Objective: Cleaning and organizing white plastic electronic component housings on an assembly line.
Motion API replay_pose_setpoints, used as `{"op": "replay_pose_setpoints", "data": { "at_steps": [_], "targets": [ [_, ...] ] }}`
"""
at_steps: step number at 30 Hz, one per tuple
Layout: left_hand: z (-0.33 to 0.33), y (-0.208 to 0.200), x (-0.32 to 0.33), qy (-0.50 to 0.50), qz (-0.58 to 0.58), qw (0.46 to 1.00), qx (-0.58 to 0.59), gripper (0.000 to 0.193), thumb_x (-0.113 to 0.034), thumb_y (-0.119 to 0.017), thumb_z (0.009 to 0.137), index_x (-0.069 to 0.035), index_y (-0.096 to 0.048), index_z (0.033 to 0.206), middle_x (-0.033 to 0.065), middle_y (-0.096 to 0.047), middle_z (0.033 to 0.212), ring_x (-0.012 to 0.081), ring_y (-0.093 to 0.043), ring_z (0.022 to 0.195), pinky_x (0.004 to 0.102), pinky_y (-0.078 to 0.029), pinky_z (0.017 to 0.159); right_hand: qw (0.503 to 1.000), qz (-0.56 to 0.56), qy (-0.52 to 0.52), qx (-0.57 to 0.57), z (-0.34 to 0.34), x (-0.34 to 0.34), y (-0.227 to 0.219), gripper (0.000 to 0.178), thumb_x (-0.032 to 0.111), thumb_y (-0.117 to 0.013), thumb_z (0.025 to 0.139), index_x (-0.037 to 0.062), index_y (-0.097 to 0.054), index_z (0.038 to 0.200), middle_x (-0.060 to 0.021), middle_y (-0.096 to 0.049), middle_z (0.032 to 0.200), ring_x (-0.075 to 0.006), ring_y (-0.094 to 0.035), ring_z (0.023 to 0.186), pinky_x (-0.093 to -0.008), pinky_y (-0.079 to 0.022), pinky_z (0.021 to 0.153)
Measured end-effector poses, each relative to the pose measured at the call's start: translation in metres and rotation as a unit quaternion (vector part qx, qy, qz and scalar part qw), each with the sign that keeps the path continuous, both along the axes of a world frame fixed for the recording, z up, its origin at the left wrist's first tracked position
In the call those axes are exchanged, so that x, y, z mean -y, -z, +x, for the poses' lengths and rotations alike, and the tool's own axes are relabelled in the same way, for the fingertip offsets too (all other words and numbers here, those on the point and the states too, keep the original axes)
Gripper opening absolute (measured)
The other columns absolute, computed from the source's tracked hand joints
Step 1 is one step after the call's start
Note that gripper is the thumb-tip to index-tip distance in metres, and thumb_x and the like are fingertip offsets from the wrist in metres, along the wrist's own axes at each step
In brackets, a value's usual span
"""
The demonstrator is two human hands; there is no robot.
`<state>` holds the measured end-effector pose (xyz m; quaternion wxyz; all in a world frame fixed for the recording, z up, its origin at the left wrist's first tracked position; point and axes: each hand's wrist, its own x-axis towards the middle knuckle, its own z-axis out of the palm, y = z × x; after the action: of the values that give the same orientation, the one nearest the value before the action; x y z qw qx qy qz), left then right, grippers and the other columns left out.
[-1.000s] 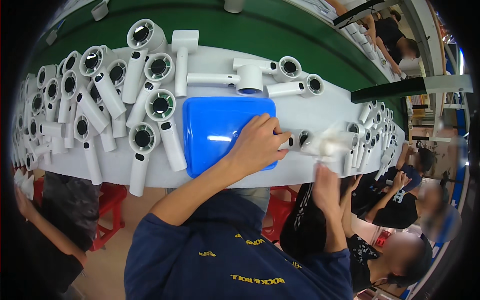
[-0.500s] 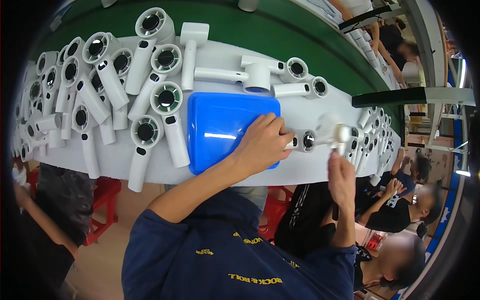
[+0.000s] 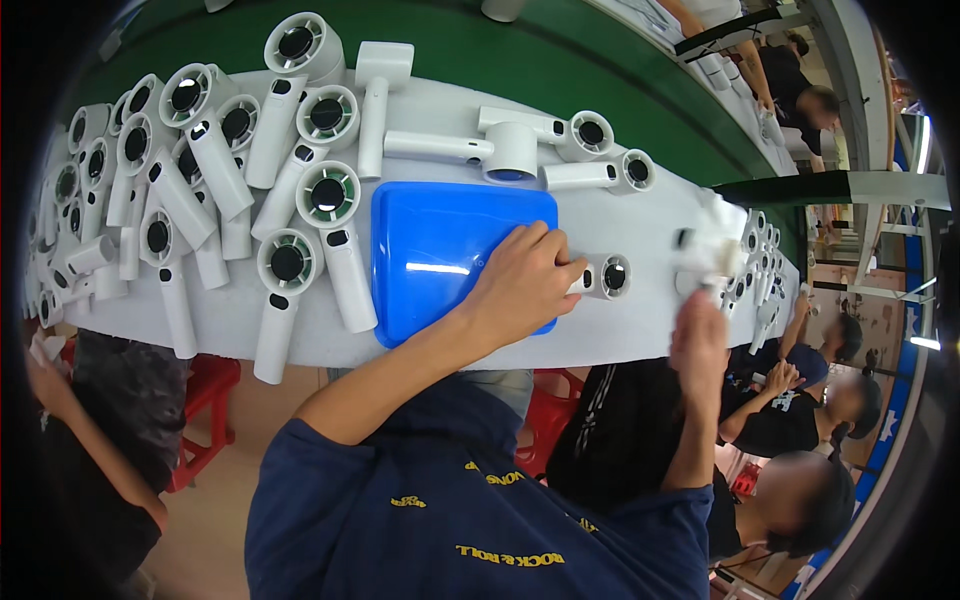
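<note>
My left hand [image 3: 525,275] rests over the right part of a blue plastic tray or lid [image 3: 430,225]. Its fingers are closed round the handle of a white handheld fan [image 3: 614,277], whose round head with a dark hub points right. Most of that handle is hidden under the hand. Farther right, my right hand [image 3: 700,335] is raised and smeared by motion, its fingers closed on a blurred white object [image 3: 718,240]. That object could be another handheld fan; its shape is not clear.
Many white handheld fans [image 3: 195,170] are heaped on the white table [image 3: 440,352] at the left. Several more fans [image 3: 510,150] lie behind the blue tray, and another group [image 3: 765,260] is at the right. A green surface [image 3: 430,40] runs behind. People sit along the right.
My right hand and the blurred white object have moved right and slightly up, toward the group of fans there. My left hand stays on its fan.
</note>
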<state>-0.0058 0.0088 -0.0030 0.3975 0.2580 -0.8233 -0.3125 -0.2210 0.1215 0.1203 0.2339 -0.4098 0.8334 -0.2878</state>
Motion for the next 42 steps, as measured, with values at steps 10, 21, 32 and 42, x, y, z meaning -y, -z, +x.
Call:
{"op": "replay_pose_setpoints", "data": {
  "at_steps": [10,21,32,42],
  "targets": [
    [-0.002,-0.001,0.002,-0.005,-0.012,1.000,0.004,0.035,-0.017,-0.081,0.072,-0.008,-0.076,0.105,0.0049,-0.056,0.087,0.0233,-0.054,0.085,0.0363,-0.048,0.078,0.977,-0.099,-0.134,-0.133,-0.013,-0.003,0.021,0.052,0.041,-0.039,0.110,0.0086,-0.045,0.070,0.0051,-0.035,0.052,-0.0065,-0.032,0.039,-0.0252,-0.026,0.037],
    [-0.004,-0.005,0.003,-0.001,-0.019,1.000,0.005,0.038,-0.017,-0.081,0.072,-0.008,-0.076,0.108,0.0055,-0.056,0.087,0.0231,-0.054,0.084,0.0353,-0.048,0.078,0.934,-0.079,-0.220,-0.269,-0.027,-0.024,0.066,0.048,0.041,-0.042,0.109,0.0115,-0.047,0.072,0.0045,-0.036,0.053,-0.0076,-0.033,0.041,-0.0256,-0.026,0.039],
    [-0.001,-0.003,0.001,-0.006,0.002,1.000,0.028,0.034,-0.021,-0.081,0.073,-0.007,-0.077,0.103,0.0045,-0.057,0.087,0.0223,-0.054,0.088,0.0351,-0.046,0.081,0.987,-0.005,-0.155,-0.050,-0.002,-0.041,0.065,0.050,0.040,-0.042,0.109,0.0067,-0.048,0.073,0.0008,-0.044,0.052,-0.0095,-0.037,0.040,-0.0270,-0.028,0.038],
    [0.000,-0.003,0.003,-0.007,-0.006,1.000,0.013,0.037,-0.018,-0.082,0.073,-0.009,-0.076,0.108,0.0045,-0.056,0.087,0.0225,-0.054,0.084,0.0350,-0.048,0.076,0.997,0.046,-0.060,0.006,0.012,-0.032,0.052,0.048,0.037,-0.042,0.109,0.0059,-0.051,0.074,-0.0005,-0.042,0.055,-0.0132,-0.044,0.047,-0.0338,-0.033,0.044]
  ]
}}
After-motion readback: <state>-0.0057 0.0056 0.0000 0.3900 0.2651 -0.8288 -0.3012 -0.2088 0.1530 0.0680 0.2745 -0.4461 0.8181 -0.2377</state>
